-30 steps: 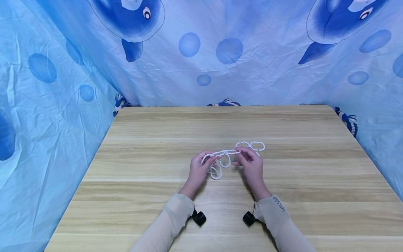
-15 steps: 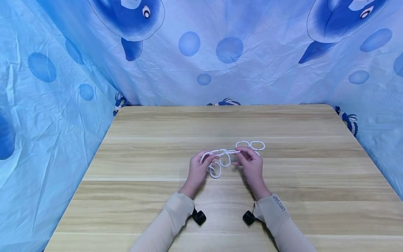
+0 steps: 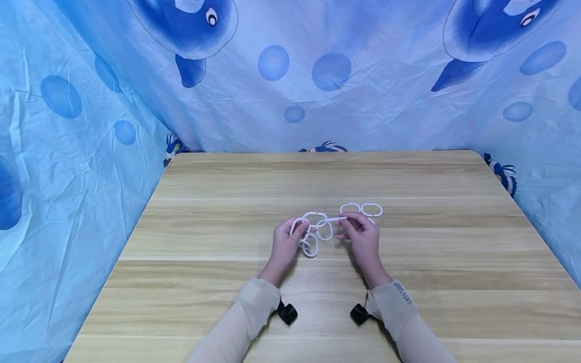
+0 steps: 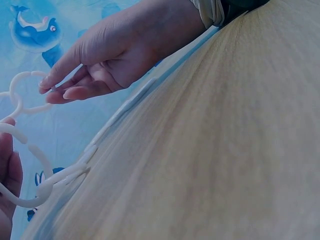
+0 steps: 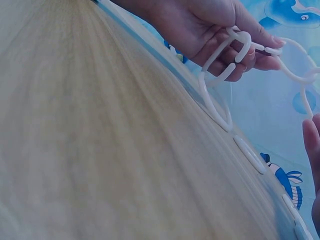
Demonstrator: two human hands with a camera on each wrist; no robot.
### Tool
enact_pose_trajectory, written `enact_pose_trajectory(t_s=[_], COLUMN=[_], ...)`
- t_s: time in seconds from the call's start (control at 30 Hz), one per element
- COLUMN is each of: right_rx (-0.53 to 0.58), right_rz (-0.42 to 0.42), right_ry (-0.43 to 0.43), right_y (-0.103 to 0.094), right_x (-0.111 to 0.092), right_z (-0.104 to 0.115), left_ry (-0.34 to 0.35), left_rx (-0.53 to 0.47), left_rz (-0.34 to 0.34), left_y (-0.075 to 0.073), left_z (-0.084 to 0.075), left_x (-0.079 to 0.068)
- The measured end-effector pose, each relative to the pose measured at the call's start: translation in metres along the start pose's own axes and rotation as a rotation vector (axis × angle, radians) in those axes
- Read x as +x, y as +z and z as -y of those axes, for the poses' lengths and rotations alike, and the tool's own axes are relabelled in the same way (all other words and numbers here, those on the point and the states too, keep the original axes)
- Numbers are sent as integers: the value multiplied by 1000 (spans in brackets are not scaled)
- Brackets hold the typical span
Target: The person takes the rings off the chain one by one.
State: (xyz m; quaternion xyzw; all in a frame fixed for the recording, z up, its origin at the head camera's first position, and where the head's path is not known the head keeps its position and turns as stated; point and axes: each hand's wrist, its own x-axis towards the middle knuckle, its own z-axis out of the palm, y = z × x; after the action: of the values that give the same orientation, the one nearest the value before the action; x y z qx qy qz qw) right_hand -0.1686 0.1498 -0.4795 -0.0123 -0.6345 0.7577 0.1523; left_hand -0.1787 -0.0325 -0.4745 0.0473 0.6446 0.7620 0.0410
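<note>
Between both hands runs a chain of white plastic oval links (image 3: 337,219), some with a small gap in the ring. My left hand (image 3: 283,244) pinches one link between thumb and fingers, and further links (image 3: 310,256) dangle below it. Opposite, my right hand (image 3: 365,241) pinches the end of another link with thumb and index finger. In the right wrist view, the left hand (image 5: 220,37) has linked rings (image 5: 204,92) hanging down to the table. The left wrist view shows the right hand (image 4: 112,55) holding a link (image 4: 37,109) by its edge.
Just beyond the right hand, joined white links (image 3: 372,203) lie on the wood-grain table (image 3: 227,201). A blue curtain (image 3: 295,136) with printed whales hangs around the table. Each wrist carries a small black camera (image 3: 287,313).
A link between the hands has turned from nearly edge-on to show its open oval, and the left-hand links have shifted slightly. Both hands stay in nearly the same place.
</note>
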Motion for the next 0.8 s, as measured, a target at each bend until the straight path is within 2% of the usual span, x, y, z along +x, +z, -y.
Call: enact_pose_trajectory(t_s=[0.47, 0.8], right_rx=[-43, -108], right_rz=[-39, -24], right_ry=[46, 7], right_y=[0, 1], right_x=[0, 1], right_z=[0, -1], left_ry=[19, 40], left_rx=[6, 22], left_rz=[-26, -2], left_y=[-1, -1], left_z=[2, 2], left_x=[2, 1])
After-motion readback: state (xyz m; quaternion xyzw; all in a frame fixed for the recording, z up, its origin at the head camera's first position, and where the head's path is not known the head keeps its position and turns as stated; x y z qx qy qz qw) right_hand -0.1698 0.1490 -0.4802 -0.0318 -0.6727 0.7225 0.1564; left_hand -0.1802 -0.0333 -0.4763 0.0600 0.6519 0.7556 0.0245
